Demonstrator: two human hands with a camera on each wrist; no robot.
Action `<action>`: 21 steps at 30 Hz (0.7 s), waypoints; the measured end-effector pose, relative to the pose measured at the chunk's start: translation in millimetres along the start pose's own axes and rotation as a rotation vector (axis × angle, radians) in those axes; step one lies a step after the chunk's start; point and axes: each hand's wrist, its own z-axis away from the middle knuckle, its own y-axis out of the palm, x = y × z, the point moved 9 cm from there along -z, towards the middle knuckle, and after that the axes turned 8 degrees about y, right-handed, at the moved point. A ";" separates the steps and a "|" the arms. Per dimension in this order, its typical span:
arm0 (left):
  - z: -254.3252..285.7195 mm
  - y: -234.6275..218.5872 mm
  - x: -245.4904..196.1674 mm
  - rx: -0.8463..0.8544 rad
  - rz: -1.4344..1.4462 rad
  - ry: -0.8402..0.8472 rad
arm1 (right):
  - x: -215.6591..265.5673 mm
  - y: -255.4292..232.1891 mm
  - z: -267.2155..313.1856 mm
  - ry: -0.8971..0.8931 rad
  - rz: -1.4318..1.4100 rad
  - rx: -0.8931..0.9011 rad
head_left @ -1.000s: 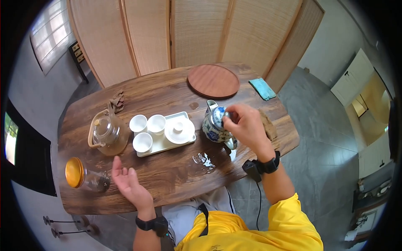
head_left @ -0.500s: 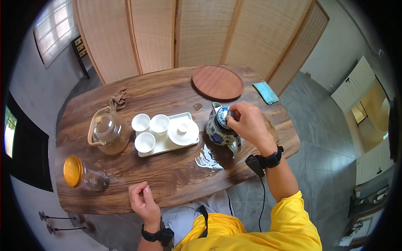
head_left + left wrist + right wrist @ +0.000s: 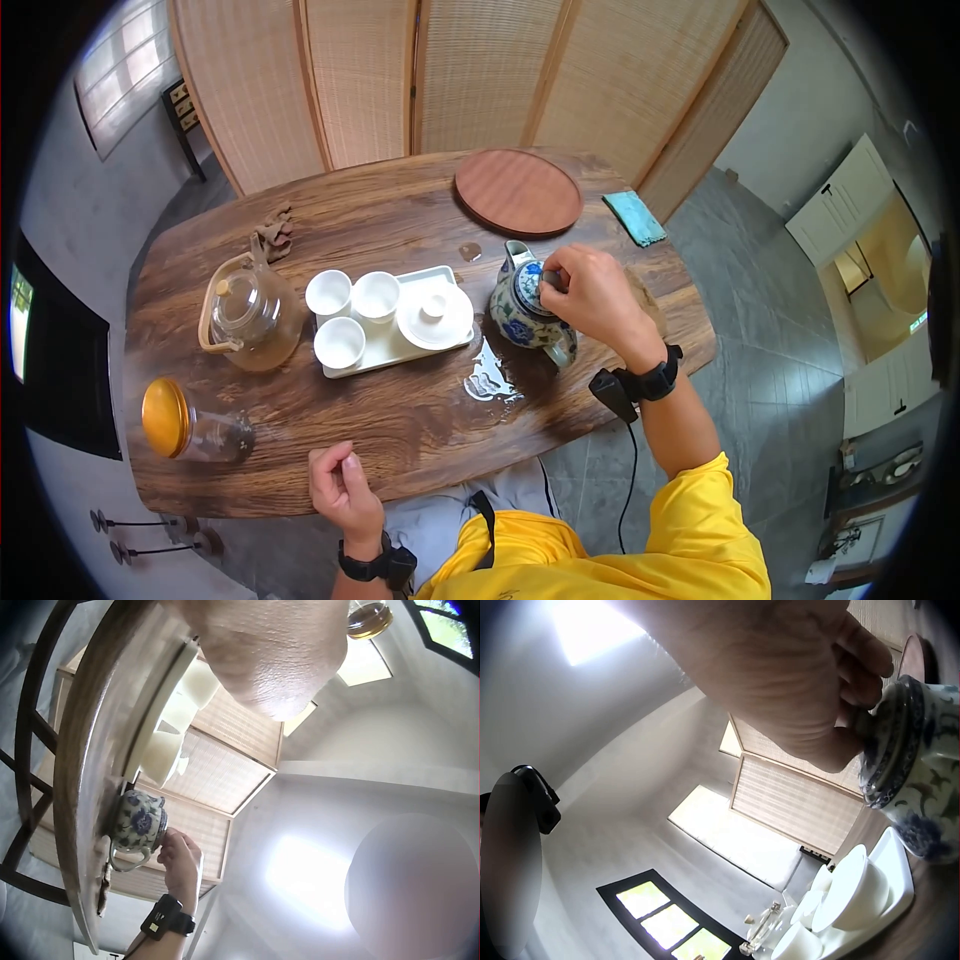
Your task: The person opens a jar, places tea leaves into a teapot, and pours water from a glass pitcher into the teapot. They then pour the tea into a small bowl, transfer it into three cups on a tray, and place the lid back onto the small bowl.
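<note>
From here I have my right hand (image 3: 598,305) pinching the round patterned lid (image 3: 530,286) atop the blue-and-white ceramic teapot (image 3: 516,326) on the brown wooden surface (image 3: 420,410), fingers narrow, perhaps for steadiness; left of the teapot, my left hand (image 3: 347,492) curls loosely, empty

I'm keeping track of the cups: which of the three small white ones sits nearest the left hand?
The front cup, alone in its row; the other two, behind it, are farther from the left hand.
</note>
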 end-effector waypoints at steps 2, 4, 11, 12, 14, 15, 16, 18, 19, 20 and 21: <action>-1.6 0.9 -1.9 0.004 -0.014 0.003 | -0.8 0.1 0.1 -0.009 0.028 0.003; -1.3 0.7 0.0 0.004 0.006 -0.011 | -1.0 2.6 -0.8 -0.020 0.048 0.006; 0.8 -3.7 7.0 -0.019 0.020 -0.048 | -9.9 -26.2 -9.8 0.076 -0.080 -0.073; 1.0 -3.0 6.5 -0.014 0.027 -0.046 | -11.9 -26.5 -10.9 0.080 -0.090 -0.072; -0.3 -1.8 5.4 -0.003 0.041 -0.037 | -11.6 -25.3 -10.2 0.098 -0.085 -0.048; -0.6 -1.7 6.1 -0.001 0.049 -0.039 | -7.0 -22.9 -8.7 0.109 -0.069 -0.022; -0.1 -2.1 7.3 0.000 0.057 -0.042 | -3.7 -19.2 -7.4 0.119 -0.054 0.005; 1.2 -2.8 7.8 -0.004 0.061 -0.050 | -2.3 -10.0 -5.8 0.106 -0.055 0.027; 1.2 -2.8 7.2 -0.006 0.058 -0.053 | -1.9 -5.1 -4.8 0.101 -0.056 0.037; 0.8 -3.0 6.7 -0.007 0.055 -0.056 | -0.1 -2.8 -3.5 0.089 -0.036 0.032; -0.1 -2.6 5.8 -0.006 0.049 -0.049 | 1.5 -2.9 -3.2 0.073 -0.025 0.027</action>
